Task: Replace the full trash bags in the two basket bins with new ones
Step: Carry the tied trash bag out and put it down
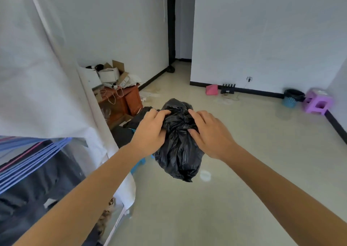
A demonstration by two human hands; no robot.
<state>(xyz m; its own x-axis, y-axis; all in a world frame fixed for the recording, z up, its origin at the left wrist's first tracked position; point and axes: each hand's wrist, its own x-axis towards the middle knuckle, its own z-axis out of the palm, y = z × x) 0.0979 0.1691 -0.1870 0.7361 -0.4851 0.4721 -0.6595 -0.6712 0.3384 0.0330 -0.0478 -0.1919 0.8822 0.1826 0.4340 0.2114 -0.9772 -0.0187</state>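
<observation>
Full black trash bag [178, 155] held mid-air over floor [244, 198], L hand [150, 131] and R hand [210, 135] fingers [163, 112] curled, pinching its bunched neck, prob. to knot it vs. spills; lined blue basket bin [290, 101] at floor's far-right edge.

1. Hands counted: two, the left hand [152, 131] and the right hand [210, 133].
2. Black trash bag [178, 151]: one, filled.
3. Basket bin [291, 102]: one in sight, blue with a dark liner.
4. Purple stool [317, 103]: one.
5. Pink wedge-shaped object [211, 89]: one.
6. Black router [228, 89] with upright antennas: one.
7. Wooden cabinet [129, 101]: one.
8. Boxes and papers [112, 73] heaped on the cabinet: several. The pile was too jumbled for an exact count.
</observation>
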